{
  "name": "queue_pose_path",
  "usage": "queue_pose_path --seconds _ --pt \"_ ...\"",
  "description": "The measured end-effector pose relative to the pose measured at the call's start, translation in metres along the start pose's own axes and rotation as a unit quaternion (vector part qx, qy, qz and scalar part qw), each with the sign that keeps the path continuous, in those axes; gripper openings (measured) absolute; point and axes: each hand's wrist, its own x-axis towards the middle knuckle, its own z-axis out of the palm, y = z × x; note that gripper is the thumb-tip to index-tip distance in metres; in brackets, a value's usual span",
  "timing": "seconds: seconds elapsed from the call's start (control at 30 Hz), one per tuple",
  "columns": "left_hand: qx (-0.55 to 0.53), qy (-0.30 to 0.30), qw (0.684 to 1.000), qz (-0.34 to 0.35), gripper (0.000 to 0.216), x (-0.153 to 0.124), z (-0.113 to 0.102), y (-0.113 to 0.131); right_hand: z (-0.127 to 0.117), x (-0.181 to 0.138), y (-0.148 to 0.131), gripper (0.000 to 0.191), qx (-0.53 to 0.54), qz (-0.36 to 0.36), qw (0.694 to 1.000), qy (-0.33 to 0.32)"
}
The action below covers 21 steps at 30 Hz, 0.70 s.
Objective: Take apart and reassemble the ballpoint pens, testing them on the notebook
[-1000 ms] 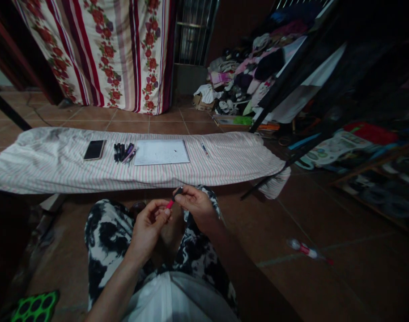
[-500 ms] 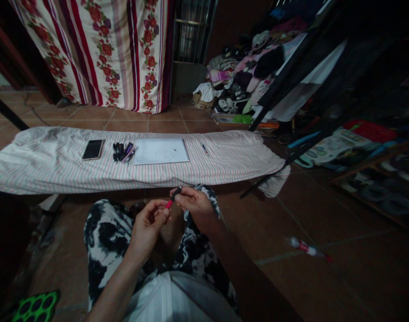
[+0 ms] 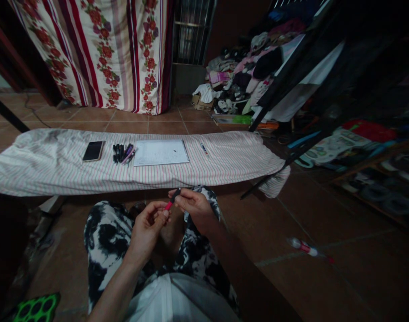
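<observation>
Above my lap, both hands hold a red pen [image 3: 168, 205] with a black grip end. My left hand [image 3: 151, 223] is closed round its red barrel, thumb and fingers pinching it. At the dark upper end, my right hand [image 3: 193, 205] pinches with thumb and forefinger. The pen tilts up to the right. Beyond the hands, a spiral notebook [image 3: 160, 153] lies open on the striped cloth [image 3: 224, 167]. Left of it are a bunch of pens [image 3: 122, 153] and a phone [image 3: 93, 151]; to its right lies a single pen [image 3: 204, 150].
The cloth covers a low bench in front of my knees. A plastic bottle [image 3: 305, 247] lies on the tiled floor at right. A green object with round holes [image 3: 36, 308] is at lower left. Behind are a floral curtain [image 3: 107, 53] and a pile of clothes [image 3: 244, 71].
Almost nothing differs. Both hands keep their hold on the pen, with only a very slight shift of the fingers and of the view.
</observation>
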Motion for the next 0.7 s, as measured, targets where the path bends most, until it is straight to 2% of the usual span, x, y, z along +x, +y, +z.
queue_pose_path --seconds 0.2,0.33,0.7 --pt "0.005 0.011 1.0 0.014 0.031 0.0004 0.0016 0.0006 0.002 0.0011 -0.0009 0.024 0.013 0.004 1.0 0.022" --pt "0.006 0.007 1.0 0.002 0.032 0.0006 0.0028 0.0018 0.0003 -0.0003 -0.0032 0.028 0.024 -0.004 0.999 0.026" --pt "0.007 0.008 1.0 -0.001 0.031 0.0009 0.0046 0.0008 -0.0024 0.0021 0.0017 0.024 0.028 0.004 0.999 0.033"
